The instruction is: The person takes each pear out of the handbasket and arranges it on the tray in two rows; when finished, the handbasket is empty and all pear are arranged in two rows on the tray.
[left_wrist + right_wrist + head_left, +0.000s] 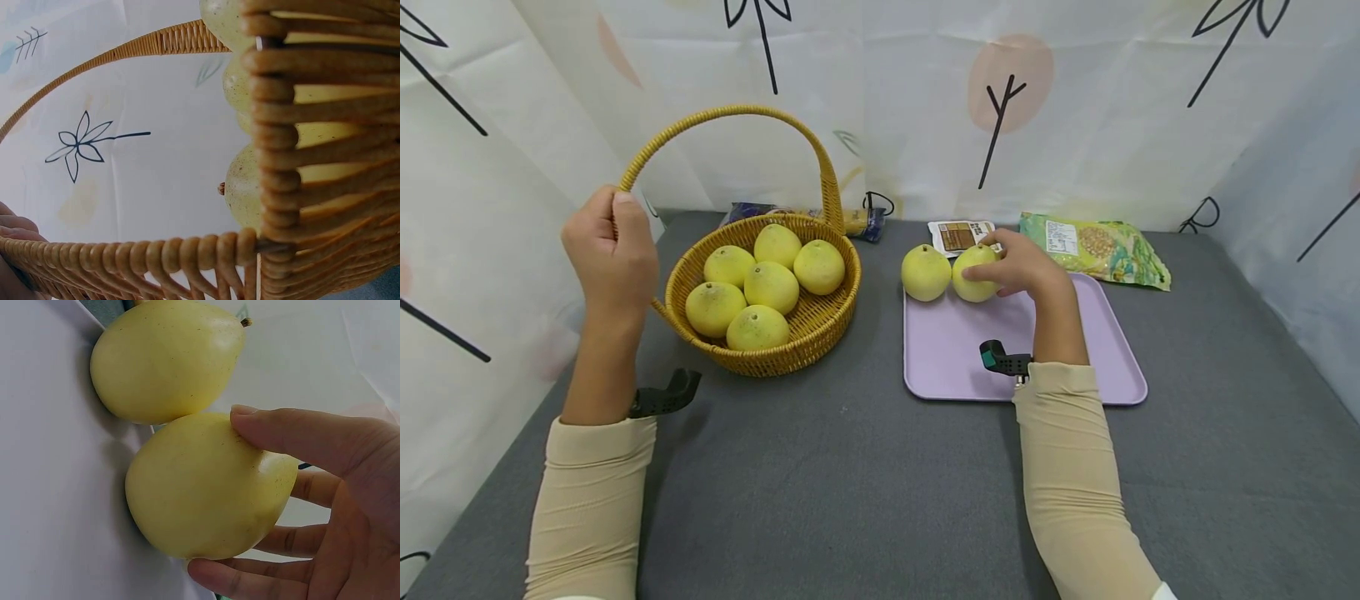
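My left hand grips the left side of the tall wrapped handle of a yellow-brown wicker basket. Several round, pale yellow-green fruits lie inside it. On the lilac tray, two more such fruits sit side by side at the back left. The right hand holds the right one, thumb on its upper side and fingers curled round behind and below. The left one touches it and shows a short brown stem. In the left wrist view, the basket's weave hides most of the fruits.
Behind the tray lie a green and yellow packet and a small white and brown packet. A blue and yellow package is partly hidden behind the basket. Patterned white cloth hangs behind the grey tabletop.
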A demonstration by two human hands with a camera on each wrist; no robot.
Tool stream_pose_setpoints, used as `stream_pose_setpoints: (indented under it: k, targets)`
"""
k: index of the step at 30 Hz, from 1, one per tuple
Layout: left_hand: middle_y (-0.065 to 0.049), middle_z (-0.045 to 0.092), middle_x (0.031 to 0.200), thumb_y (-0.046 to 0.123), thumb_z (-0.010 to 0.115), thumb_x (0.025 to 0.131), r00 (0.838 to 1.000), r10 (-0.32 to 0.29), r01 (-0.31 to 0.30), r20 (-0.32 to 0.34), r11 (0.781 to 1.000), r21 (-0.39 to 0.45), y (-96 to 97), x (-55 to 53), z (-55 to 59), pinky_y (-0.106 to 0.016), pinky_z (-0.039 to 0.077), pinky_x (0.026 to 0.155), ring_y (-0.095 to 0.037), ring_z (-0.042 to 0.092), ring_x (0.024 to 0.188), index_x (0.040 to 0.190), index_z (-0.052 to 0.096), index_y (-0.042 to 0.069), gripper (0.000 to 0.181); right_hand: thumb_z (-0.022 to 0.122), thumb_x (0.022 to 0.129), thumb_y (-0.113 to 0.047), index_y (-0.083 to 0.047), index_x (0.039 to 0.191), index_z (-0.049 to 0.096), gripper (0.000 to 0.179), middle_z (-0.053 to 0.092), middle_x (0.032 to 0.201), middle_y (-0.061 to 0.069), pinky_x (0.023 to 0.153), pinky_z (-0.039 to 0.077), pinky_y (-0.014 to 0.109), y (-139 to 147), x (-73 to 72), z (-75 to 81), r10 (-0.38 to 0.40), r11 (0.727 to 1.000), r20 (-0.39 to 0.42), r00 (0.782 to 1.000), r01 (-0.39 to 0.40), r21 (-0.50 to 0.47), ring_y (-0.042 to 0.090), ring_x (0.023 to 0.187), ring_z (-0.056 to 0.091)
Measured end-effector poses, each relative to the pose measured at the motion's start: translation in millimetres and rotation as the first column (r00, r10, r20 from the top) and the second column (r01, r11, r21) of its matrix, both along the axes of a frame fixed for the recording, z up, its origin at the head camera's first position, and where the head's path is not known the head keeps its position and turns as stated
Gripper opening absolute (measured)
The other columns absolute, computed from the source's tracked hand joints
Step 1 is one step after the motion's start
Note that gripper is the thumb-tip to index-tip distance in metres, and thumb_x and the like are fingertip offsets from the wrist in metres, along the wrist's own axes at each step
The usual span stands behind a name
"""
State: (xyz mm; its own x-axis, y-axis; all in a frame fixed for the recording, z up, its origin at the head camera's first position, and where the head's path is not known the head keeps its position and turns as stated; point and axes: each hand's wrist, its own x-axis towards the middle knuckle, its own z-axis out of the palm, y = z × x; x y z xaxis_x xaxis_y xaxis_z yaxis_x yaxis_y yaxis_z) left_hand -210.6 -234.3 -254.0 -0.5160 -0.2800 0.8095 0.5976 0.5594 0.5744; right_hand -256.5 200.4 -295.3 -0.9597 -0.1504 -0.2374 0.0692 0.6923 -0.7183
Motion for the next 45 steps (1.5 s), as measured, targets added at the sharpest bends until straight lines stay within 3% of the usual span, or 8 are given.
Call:
stream_pose_setpoints:
  k: [13, 22, 28, 34, 37, 41, 43, 45]
  targets:
    - [0.005, 0.025, 0.052, 0.015, 0.043, 0.095, 1.0, 0.013, -0.013, -0.011, 1.0, -0.005, -0.6, -1.9, -0.8, -0.021, 0.011, 0.046, -0.005, 0.016, 0.046, 0.062, 0.034, -0.006, 0.04, 0.07, 0.093, -0.023, -0.002, 0.146, 0.04, 0.065, 0.036, 0.148, 0.032, 0.091, 0.052, 0.051, -0.9, -6.7, -1.6, -0.026, 0.999, -0.024, 0.999, 0.026, -0.02, 0.043, 0.124, 0.05]
    - [0.005, 0.025, 0.052, 0.015, 0.043, 0.095, 1.0, 0.022, -0.022, -0.008, 1.0, 0.001, -1.5, -2.6, -1.6, -0.021, 0.011, 0.046, -0.005, 0.016, 0.046, 0.061, 0.033, -0.005, 0.04, 0.066, 0.093, -0.026, -0.002, 0.14, 0.049, 0.056, 0.046, 0.144, 0.027, 0.102, 0.038, 0.058, -10.5, -7.7, 6.7, -0.045, 0.997, -0.22, 0.974, 0.058, 0.05, 0.043, 0.132, 0.043]
    - [0.005, 0.024, 0.052, 0.015, 0.043, 0.095, 0.999, 0.033, -0.033, -0.007, 0.999, 0.005, -3.2, -3.6, -1.6, -0.021, 0.011, 0.046, -0.005, 0.016, 0.046, 0.061, 0.033, -0.005, 0.04, 0.067, 0.093, -0.02, -0.001, 0.13, 0.06, 0.041, 0.059, 0.135, 0.019, 0.104, 0.04, 0.05, -39.4, -5.0, 15.8, -0.024, 0.998, -0.446, 0.895, 0.046, 0.038, 0.035, 0.128, 0.051]
    - [0.005, 0.024, 0.052, 0.015, 0.043, 0.094, 0.999, 0.035, -0.035, -0.022, 0.999, -0.004, -5.2, -2.2, -1.3, -0.021, 0.01, 0.046, -0.005, 0.015, 0.046, 0.061, 0.033, -0.005, 0.04, 0.068, 0.095, -0.021, -0.004, 0.126, 0.065, 0.036, 0.065, 0.126, 0.012, 0.099, 0.045, 0.042, -92.3, -1.2, 18.2, 0.181, 0.983, -0.536, 0.825, -0.139, 0.119, 0.029, 0.118, 0.058]
    - [0.005, 0.024, 0.052, 0.014, 0.043, 0.094, 0.999, 0.028, -0.028, -0.025, 1.0, -0.004, -5.2, -1.0, -1.6, -0.022, 0.01, 0.046, -0.005, 0.015, 0.046, 0.061, 0.032, -0.006, 0.04, 0.07, 0.095, -0.025, -0.004, 0.128, 0.064, 0.04, 0.064, 0.127, 0.011, 0.099, 0.045, 0.04, -121.3, -1.1, 10.5, 0.338, 0.939, -0.553, 0.761, -0.232, 0.255, 0.027, 0.118, 0.059]
    - [0.005, 0.024, 0.052, 0.015, 0.043, 0.094, 0.999, 0.015, -0.016, -0.029, 1.0, -0.009, -4.0, -0.9, -2.0, -0.022, 0.01, 0.046, -0.005, 0.015, 0.046, 0.06, 0.032, -0.005, 0.04, 0.071, 0.094, -0.028, -0.003, 0.132, 0.061, 0.047, 0.063, 0.127, 0.011, 0.097, 0.046, 0.038, -150.7, -3.1, -3.5, 0.52, 0.845, -0.555, 0.65, -0.294, 0.447, 0.026, 0.116, 0.059]
    - [0.005, 0.024, 0.052, 0.014, 0.043, 0.094, 0.999, 0.007, -0.008, -0.031, 1.0, -0.011, -3.1, -1.5, -2.1, -0.022, 0.01, 0.046, -0.004, 0.015, 0.046, 0.06, 0.032, -0.005, 0.041, 0.073, 0.093, -0.029, -0.003, 0.134, 0.059, 0.051, 0.062, 0.129, 0.011, 0.096, 0.046, 0.038, -160.2, -5.2, -8.6, 0.55, 0.825, -0.548, 0.63, -0.306, 0.475, 0.026, 0.117, 0.058]
    - [0.005, 0.024, 0.051, 0.014, 0.044, 0.095, 0.999, -0.003, 0.002, -0.032, 1.0, -0.009, -2.4, -2.2, -2.3, -0.022, 0.01, 0.045, -0.004, 0.015, 0.045, 0.06, 0.032, -0.006, 0.041, 0.074, 0.092, -0.029, -0.005, 0.138, 0.056, 0.055, 0.06, 0.132, 0.011, 0.097, 0.046, 0.038, -167.2, -8.1, -11.4, 0.553, 0.821, -0.536, 0.638, -0.31, 0.478, 0.026, 0.12, 0.057]
